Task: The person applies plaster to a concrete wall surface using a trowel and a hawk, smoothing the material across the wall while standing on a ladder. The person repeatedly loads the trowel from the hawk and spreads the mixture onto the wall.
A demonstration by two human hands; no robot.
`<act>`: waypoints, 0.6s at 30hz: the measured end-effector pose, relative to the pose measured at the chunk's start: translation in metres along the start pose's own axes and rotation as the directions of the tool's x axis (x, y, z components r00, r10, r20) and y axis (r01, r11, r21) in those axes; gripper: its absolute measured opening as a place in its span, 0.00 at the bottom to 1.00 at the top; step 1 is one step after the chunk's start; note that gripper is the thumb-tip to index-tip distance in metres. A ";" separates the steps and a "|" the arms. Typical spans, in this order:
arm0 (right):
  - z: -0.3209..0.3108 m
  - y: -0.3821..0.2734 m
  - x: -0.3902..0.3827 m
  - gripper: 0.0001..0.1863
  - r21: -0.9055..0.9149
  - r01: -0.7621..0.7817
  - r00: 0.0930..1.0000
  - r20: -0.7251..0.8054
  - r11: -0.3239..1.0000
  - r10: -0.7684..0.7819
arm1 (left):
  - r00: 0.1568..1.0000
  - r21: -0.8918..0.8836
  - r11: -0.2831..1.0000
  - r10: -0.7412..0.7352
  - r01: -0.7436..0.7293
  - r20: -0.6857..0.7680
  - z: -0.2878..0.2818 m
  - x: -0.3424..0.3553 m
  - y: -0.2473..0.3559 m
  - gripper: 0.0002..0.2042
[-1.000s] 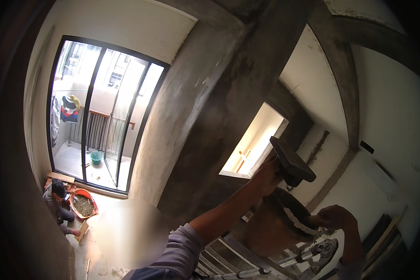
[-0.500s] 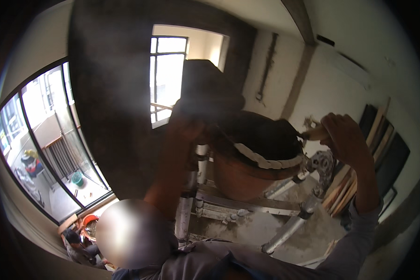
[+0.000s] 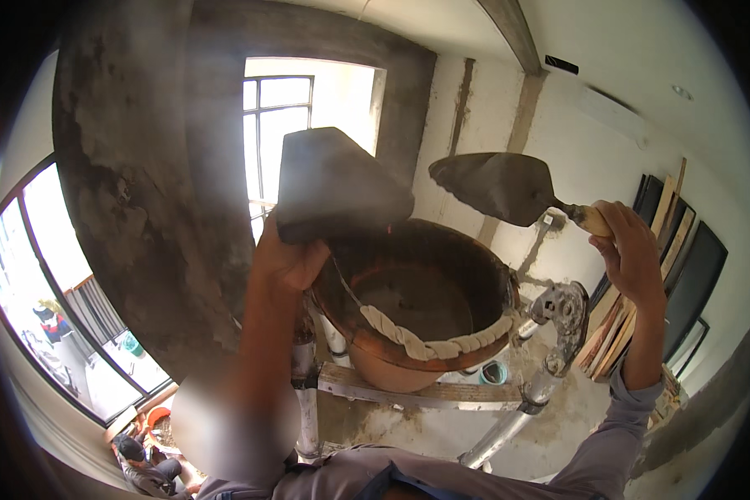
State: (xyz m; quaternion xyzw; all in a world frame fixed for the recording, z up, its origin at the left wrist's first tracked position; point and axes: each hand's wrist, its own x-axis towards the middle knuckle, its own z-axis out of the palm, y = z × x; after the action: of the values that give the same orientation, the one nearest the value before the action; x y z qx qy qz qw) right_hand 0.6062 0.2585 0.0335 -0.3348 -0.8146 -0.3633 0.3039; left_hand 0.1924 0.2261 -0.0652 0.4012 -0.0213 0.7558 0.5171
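My left hand (image 3: 290, 260) is closed under a dark, flat mortar hawk (image 3: 337, 187), raised over the left rim of an orange bucket. My right hand (image 3: 627, 250) grips the wooden handle of a pointed trowel (image 3: 504, 187). Its broad blade is level with the hawk and apart from it, above the bucket's far right side. Dark grey stuff coats the blade; how thick it lies, I cannot tell. The bucket (image 3: 400, 371) has a twisted pale rope (image 3: 429, 343) along its near rim and grey mortar (image 3: 417, 300) inside.
The bucket rests by a plank (image 3: 425, 393) among scaffold pipes (image 3: 504, 433) and a metal coupler (image 3: 562, 308). Dark plastered wall (image 3: 133, 208) stands left, beside a window. Timber boards (image 3: 612, 333) lean at right. Another person (image 3: 146, 467) is low at the lower left.
The trowel has come up out of the bucket, and its blade now shows above the rim. The hawk sits further left, and the mortar inside the bucket is now visible.
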 end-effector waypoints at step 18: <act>0.042 -0.063 0.034 0.22 0.066 0.054 0.985 -0.164 0.996 -0.042 | 0.965 -0.174 0.970 -0.125 0.168 0.232 0.025 -0.001 -0.006 0.13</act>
State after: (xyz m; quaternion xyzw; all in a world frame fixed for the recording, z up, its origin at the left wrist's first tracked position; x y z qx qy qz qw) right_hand 0.5275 0.2710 0.0105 -0.2734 -0.8071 -0.3677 0.3723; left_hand 0.2120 0.2172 -0.0512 0.4308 -0.1210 0.6609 0.6025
